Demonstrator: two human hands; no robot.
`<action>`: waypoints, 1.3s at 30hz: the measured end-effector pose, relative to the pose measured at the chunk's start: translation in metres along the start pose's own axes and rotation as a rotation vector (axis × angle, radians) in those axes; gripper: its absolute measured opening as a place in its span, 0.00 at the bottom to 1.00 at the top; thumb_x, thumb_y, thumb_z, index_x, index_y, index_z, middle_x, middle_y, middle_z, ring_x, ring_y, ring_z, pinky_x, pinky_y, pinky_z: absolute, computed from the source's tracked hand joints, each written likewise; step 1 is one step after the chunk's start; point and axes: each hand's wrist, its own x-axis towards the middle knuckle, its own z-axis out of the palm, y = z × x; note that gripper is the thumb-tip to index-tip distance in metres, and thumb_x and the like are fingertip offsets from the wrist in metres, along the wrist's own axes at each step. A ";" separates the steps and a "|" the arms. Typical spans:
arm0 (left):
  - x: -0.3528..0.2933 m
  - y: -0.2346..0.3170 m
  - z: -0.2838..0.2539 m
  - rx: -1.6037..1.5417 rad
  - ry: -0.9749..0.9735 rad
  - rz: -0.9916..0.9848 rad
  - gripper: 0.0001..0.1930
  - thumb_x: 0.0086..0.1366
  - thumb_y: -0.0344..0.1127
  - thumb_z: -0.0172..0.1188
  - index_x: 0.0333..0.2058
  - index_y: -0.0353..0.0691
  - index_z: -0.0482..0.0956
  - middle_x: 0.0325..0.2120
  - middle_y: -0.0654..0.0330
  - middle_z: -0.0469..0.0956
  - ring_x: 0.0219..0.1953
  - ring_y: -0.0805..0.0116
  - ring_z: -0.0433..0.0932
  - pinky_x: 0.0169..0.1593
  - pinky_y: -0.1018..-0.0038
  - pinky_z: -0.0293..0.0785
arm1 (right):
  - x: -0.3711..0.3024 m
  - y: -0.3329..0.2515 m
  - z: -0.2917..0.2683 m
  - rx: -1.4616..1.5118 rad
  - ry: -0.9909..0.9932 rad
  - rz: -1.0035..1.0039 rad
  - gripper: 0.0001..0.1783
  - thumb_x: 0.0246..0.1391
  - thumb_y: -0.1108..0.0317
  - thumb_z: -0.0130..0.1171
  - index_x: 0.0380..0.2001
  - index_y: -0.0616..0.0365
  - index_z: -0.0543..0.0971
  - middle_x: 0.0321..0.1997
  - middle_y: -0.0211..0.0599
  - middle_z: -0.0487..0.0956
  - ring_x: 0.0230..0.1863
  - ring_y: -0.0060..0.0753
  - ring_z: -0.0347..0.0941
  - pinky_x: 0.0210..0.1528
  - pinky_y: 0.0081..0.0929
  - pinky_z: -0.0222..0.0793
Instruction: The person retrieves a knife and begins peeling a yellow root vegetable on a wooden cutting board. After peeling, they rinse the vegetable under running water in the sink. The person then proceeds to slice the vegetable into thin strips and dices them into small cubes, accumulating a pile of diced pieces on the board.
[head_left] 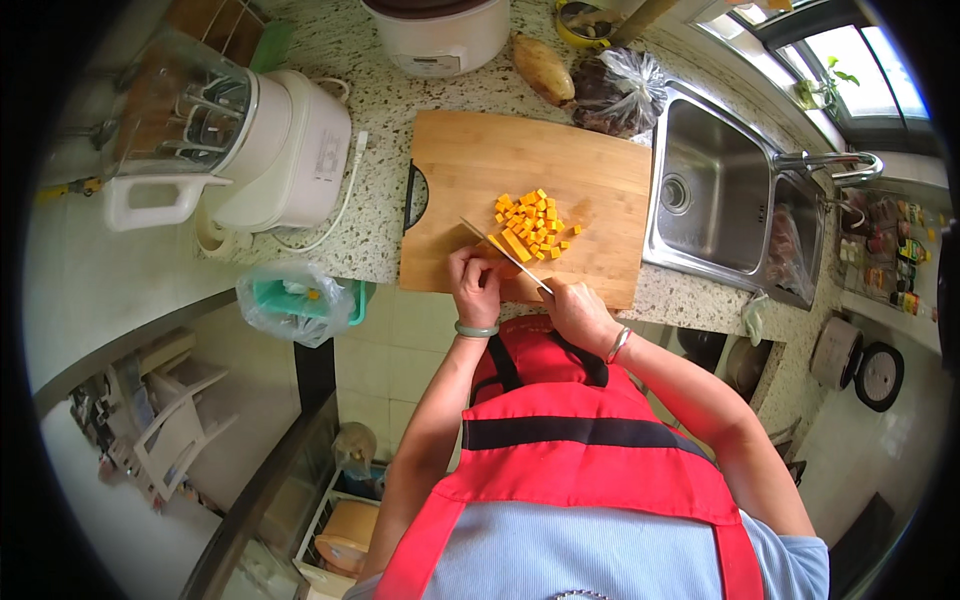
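Observation:
My right hand (582, 316) is closed around the handle of a kitchen knife (505, 256), whose blade slants up and left across the near part of a wooden cutting board (450, 150). Beside the blade, on its left, my left hand (478, 286) rests at the board with its fingers curled; whatever lies under the fingertips is hidden. Orange vegetable sticks (515, 246) lie right along the far side of the blade. Just beyond them is a loose pile of small orange vegetable cubes (537, 212), with several strays to the right.
A blender (270, 150) stands left, its white cord (352, 190) near the board. A rice cooker (437, 40), a brownish tuber (542, 68) and a tied plastic bag (620, 92) sit behind. At right is a steel sink (705, 190); a bag-lined bin (300, 300) hangs at the front-left edge.

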 end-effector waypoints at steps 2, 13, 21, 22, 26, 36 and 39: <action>0.000 0.004 0.000 -0.009 -0.006 0.007 0.10 0.51 0.21 0.68 0.29 0.37 0.75 0.39 0.54 0.72 0.44 0.56 0.74 0.46 0.67 0.73 | 0.001 0.008 0.009 0.034 0.052 -0.010 0.15 0.62 0.61 0.51 0.36 0.61 0.80 0.30 0.62 0.79 0.36 0.65 0.76 0.39 0.54 0.72; -0.002 0.014 -0.004 0.034 -0.058 0.038 0.07 0.57 0.23 0.65 0.34 0.38 0.77 0.39 0.55 0.73 0.41 0.57 0.75 0.45 0.66 0.73 | 0.012 0.029 -0.011 0.219 -0.061 0.045 0.22 0.61 0.56 0.54 0.29 0.68 0.80 0.23 0.65 0.75 0.28 0.65 0.75 0.30 0.50 0.71; -0.008 0.024 -0.011 0.097 -0.133 0.084 0.19 0.55 0.24 0.67 0.45 0.40 0.74 0.47 0.52 0.70 0.47 0.52 0.72 0.50 0.62 0.72 | 0.008 0.029 -0.006 0.183 0.011 -0.078 0.19 0.62 0.59 0.54 0.30 0.67 0.79 0.23 0.64 0.75 0.30 0.65 0.75 0.32 0.51 0.71; -0.008 0.023 -0.010 0.099 -0.107 0.075 0.20 0.55 0.24 0.67 0.46 0.40 0.74 0.47 0.52 0.70 0.48 0.52 0.72 0.49 0.63 0.72 | 0.008 0.028 -0.006 0.161 0.018 -0.088 0.18 0.62 0.59 0.53 0.31 0.66 0.79 0.23 0.63 0.76 0.30 0.65 0.75 0.34 0.52 0.71; -0.005 0.010 -0.004 0.028 -0.043 -0.055 0.20 0.55 0.26 0.68 0.46 0.39 0.74 0.48 0.51 0.71 0.50 0.50 0.71 0.52 0.61 0.71 | 0.005 0.021 -0.004 0.055 0.019 -0.102 0.14 0.62 0.62 0.51 0.34 0.64 0.78 0.27 0.61 0.78 0.33 0.64 0.76 0.37 0.53 0.72; -0.003 0.007 -0.003 -0.053 -0.058 -0.121 0.17 0.54 0.24 0.68 0.43 0.39 0.74 0.46 0.53 0.72 0.45 0.52 0.74 0.48 0.63 0.73 | 0.011 0.011 0.010 -0.073 0.027 -0.001 0.11 0.56 0.64 0.55 0.36 0.62 0.76 0.31 0.58 0.80 0.37 0.62 0.77 0.40 0.52 0.73; 0.004 0.018 -0.006 0.047 -0.017 0.014 0.16 0.54 0.24 0.68 0.41 0.39 0.75 0.43 0.54 0.73 0.44 0.55 0.75 0.49 0.65 0.73 | 0.025 0.027 0.000 0.084 -0.015 -0.016 0.16 0.58 0.60 0.56 0.33 0.66 0.78 0.25 0.61 0.78 0.32 0.65 0.76 0.35 0.51 0.73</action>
